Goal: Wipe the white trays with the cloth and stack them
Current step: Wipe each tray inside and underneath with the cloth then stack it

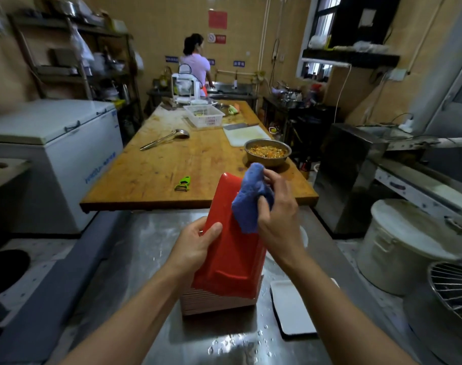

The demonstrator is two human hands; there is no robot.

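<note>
My left hand (195,246) grips the left edge of a tray (232,254) held tilted up, its red underside facing me. My right hand (278,214) holds a blue cloth (249,198) bunched against the tray's upper right edge. Under the raised tray sits a stack of trays (216,302) on the steel counter (145,259). One white tray with a dark rim (293,308) lies flat on the counter just right of the stack. Water drops dot the counter near it.
A long wooden table (187,164) stretches ahead with a metal bowl of chopped food (267,152), a green peeler (183,183), a ladle (164,138), a white basket (204,115). A person (195,63) stands at the far sink. A white lidded bucket (406,246) stands right, a chest freezer (53,143) left.
</note>
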